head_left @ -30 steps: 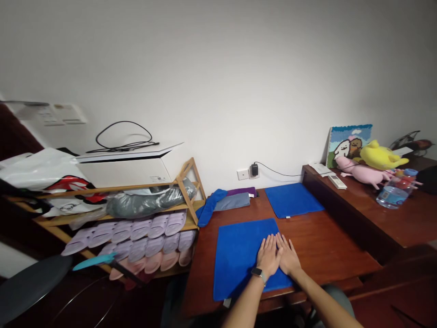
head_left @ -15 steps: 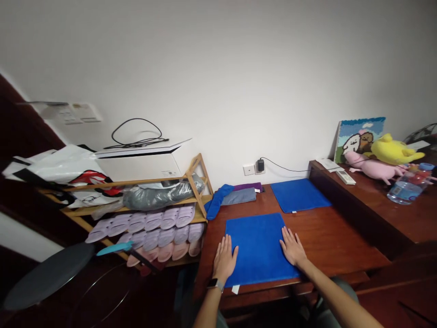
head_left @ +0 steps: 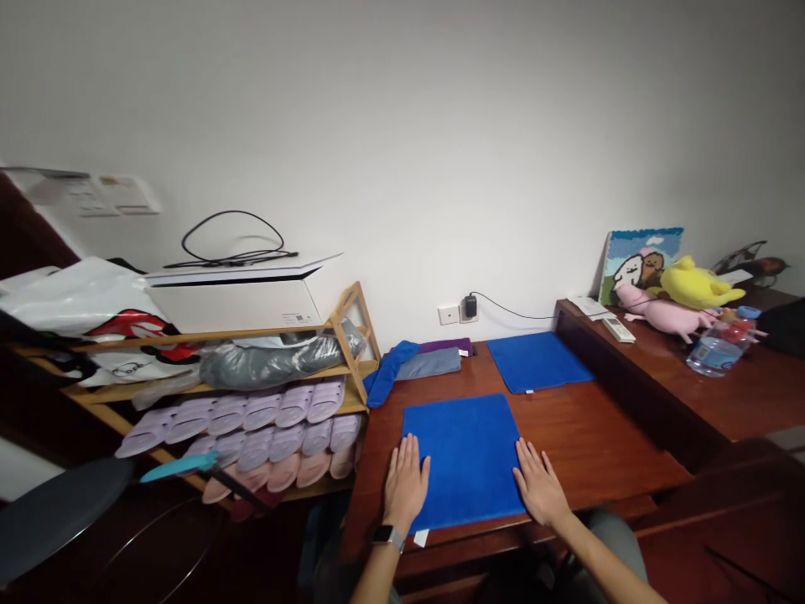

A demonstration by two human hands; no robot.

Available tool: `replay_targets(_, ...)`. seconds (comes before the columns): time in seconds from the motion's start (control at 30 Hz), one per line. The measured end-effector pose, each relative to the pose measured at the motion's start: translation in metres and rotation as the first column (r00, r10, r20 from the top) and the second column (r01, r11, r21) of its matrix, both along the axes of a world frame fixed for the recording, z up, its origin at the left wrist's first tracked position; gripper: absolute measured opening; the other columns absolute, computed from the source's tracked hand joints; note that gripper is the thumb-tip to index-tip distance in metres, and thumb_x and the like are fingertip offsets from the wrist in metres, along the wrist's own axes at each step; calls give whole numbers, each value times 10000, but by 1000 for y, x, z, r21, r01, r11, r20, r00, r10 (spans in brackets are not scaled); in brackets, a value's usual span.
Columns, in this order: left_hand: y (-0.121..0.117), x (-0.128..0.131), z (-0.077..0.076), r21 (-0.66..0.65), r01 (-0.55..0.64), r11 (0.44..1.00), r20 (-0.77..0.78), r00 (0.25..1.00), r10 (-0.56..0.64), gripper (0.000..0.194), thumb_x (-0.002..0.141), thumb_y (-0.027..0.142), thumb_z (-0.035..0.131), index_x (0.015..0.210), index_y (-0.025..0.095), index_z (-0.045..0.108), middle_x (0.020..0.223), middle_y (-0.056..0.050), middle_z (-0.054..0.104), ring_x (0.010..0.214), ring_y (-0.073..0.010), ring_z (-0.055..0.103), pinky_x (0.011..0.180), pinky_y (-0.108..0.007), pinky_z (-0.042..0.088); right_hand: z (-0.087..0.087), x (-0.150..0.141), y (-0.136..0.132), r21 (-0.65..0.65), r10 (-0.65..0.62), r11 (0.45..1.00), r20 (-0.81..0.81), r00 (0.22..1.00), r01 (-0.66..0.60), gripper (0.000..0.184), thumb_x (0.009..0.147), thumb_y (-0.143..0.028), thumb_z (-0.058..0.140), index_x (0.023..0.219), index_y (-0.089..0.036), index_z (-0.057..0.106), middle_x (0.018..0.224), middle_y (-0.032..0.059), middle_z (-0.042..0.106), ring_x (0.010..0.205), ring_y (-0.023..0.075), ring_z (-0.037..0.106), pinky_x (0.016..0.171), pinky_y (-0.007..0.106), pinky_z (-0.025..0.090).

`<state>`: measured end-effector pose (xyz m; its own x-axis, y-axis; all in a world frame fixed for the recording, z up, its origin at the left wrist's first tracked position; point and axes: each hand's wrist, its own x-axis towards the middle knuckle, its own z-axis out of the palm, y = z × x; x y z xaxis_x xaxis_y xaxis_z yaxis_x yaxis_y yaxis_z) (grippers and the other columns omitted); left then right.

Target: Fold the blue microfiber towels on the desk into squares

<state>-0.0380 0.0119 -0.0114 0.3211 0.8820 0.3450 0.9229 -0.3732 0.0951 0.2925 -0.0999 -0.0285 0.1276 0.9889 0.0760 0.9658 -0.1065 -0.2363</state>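
Note:
A blue towel (head_left: pixel 464 453) lies spread flat on the dark wooden table (head_left: pixel 591 445) in front of me. My left hand (head_left: pixel 406 485), a watch on its wrist, rests flat and open on the towel's left edge. My right hand (head_left: pixel 539 485) rests flat and open on the towel's right edge. Neither hand holds anything. A second blue towel (head_left: pixel 537 361) lies flat farther back on the table. A small pile of blue, grey and purple cloths (head_left: pixel 421 364) sits at the back left by the wall.
A wooden shoe rack (head_left: pixel 340 335) with several pairs of slippers (head_left: pixel 277 419) stands to the left, a white box (head_left: pixel 232 298) on top. A raised desk (head_left: pixel 723 394) on the right holds plush toys (head_left: pixel 685 294), a water bottle (head_left: pixel 714 351) and a remote. A charger (head_left: pixel 470 306) is plugged in at the wall.
My hands went from side by side at the towel's right part to apart, one on each side edge, and have since slid toward me along those edges. The camera view shifted slightly.

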Motion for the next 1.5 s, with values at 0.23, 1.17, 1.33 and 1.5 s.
replay_targets(0.23,-45,152,20,-161,409,898,74,912,-402,642,1093,479,213,1659,177,236,1710,-65,298,1591,-210,243,1306,-446,252,-1,3,-1,-2,29,1000,13,999,-29,664,1071,-498,166,1654,-188,235,1702,31,257,1592,235,217,1299,496,194)
replay_targets(1.17,-43,-26,-13,-40,-5,999,-10,1000,4,663,1083,488,304,1665,185,210,1660,-118,398,1541,-279,368,1248,-507,358,2,-25,-30,39,-15,999,24,1000,14,701,1064,-553,182,1659,-187,245,1710,24,240,1599,253,194,1307,505,157)
replay_targets(1.33,-44,-29,-14,-53,-12,999,-39,999,10,657,1081,498,298,1658,186,245,1659,-107,400,1538,-270,375,1249,-508,352,3,-27,-29,28,-70,997,3,998,70,739,1053,-560,218,1656,-133,238,1714,57,226,1606,267,164,1313,502,129)
replay_targets(1.5,-41,-25,-8,-42,-15,999,-59,998,13,635,1077,451,305,1640,156,304,1638,-124,432,1520,-273,409,1250,-508,349,8,-23,-28,2,-35,999,-28,999,36,721,1055,-570,230,1656,-171,240,1709,37,236,1600,271,189,1309,509,155)
